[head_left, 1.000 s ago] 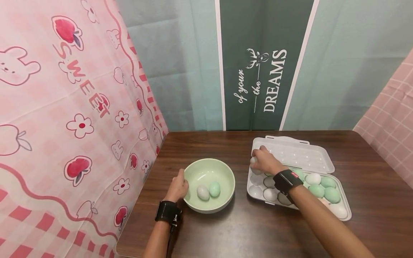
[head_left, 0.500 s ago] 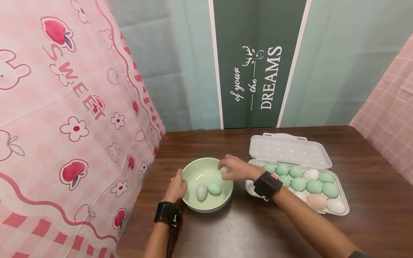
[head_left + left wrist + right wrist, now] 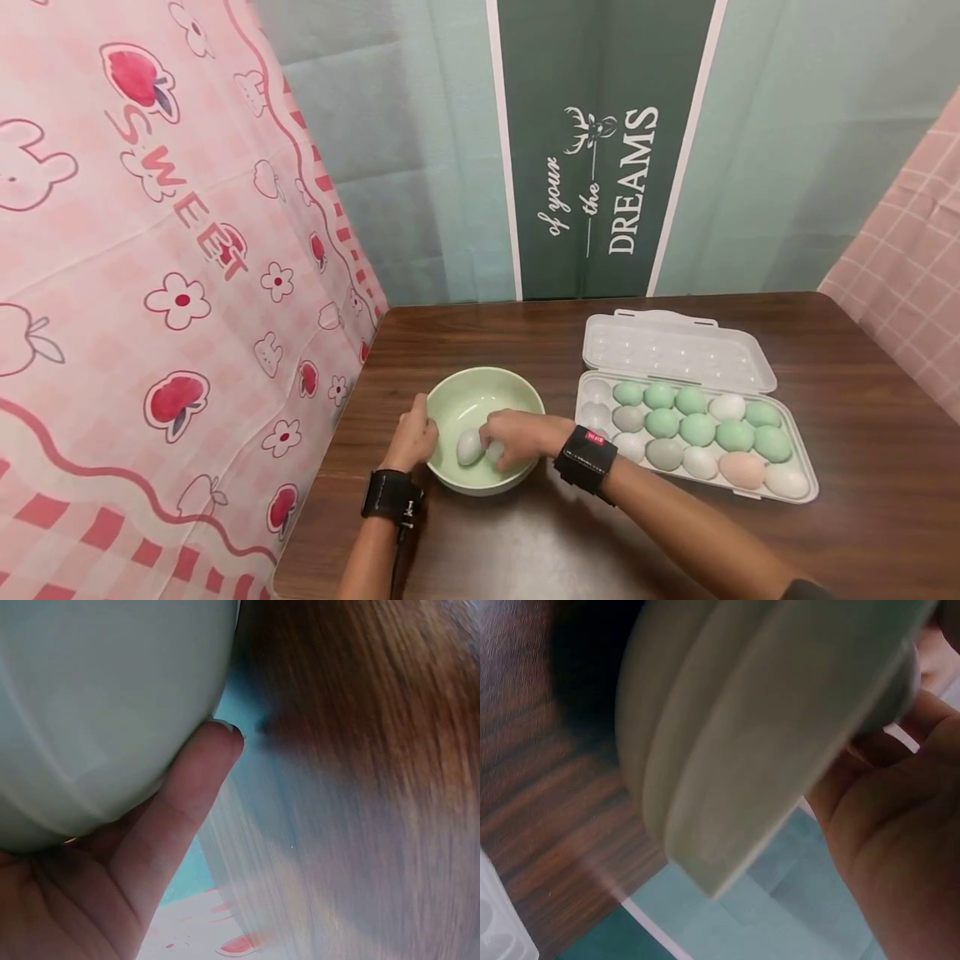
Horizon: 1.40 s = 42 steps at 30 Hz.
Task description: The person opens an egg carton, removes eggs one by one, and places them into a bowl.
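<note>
A pale green bowl (image 3: 483, 385) sits on the wooden table, left of the middle. My left hand (image 3: 411, 435) grips its left rim, one digit lying along the outer wall in the left wrist view. My right hand (image 3: 519, 437) reaches over the right rim, its fingers curled round a whitish egg (image 3: 495, 452) low inside the bowl. Just left of these fingers lies another whitish egg (image 3: 470, 447) on the bowl's bottom. The mint green egg seen there earlier is hidden by the right hand. In the right wrist view, the held egg (image 3: 896, 694) shows partly behind the bowl's edge.
To the right lies an egg box (image 3: 802, 496) with several green, white and pinkish eggs in its cups; the cups at its left end hold none. Its clear lid (image 3: 678, 354) is folded back behind it. Printed cloths (image 3: 180, 300) hang at the left, back and right.
My right hand has carried a whitish egg from the egg box leftward over the rim and down into the bowl. My left hand has stayed on the bowl's rim.
</note>
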Each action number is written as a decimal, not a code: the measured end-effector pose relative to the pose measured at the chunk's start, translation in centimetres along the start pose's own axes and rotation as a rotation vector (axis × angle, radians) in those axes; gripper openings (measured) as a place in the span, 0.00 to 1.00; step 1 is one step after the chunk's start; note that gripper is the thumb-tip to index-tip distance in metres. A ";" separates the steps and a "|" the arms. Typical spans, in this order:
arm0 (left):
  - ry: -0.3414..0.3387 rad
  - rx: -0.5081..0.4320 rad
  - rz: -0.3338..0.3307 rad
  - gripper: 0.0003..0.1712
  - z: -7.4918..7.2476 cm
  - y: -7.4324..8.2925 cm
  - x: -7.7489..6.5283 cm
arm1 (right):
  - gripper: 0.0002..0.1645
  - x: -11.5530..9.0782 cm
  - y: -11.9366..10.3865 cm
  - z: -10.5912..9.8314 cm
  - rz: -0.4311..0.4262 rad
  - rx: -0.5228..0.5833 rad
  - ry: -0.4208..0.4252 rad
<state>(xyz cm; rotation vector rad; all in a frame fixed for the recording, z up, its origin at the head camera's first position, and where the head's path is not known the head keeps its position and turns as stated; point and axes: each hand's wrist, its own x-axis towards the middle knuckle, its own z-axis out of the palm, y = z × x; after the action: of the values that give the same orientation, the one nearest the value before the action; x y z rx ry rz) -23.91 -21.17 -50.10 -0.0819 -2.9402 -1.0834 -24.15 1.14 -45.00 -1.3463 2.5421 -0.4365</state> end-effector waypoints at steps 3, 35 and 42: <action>0.011 0.002 0.006 0.24 0.0 0.0 0.0 | 0.15 0.1 -0.3 0.5 0.015 0.001 -0.036; -0.001 0.009 -0.027 0.24 0.2 0.0 0.0 | 0.10 -2.9 4.7 -2.0 0.107 0.101 0.361; 0.018 0.012 -0.002 0.22 0.0 0.1 -0.1 | 0.07 -5.2 7.6 -3.0 0.247 0.056 0.406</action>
<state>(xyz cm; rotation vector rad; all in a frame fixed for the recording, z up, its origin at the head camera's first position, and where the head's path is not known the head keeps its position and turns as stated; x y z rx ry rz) -23.82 -21.10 -49.98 -0.0688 -2.9313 -1.0616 -28.13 9.99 -44.71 -0.9854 2.9437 -0.7912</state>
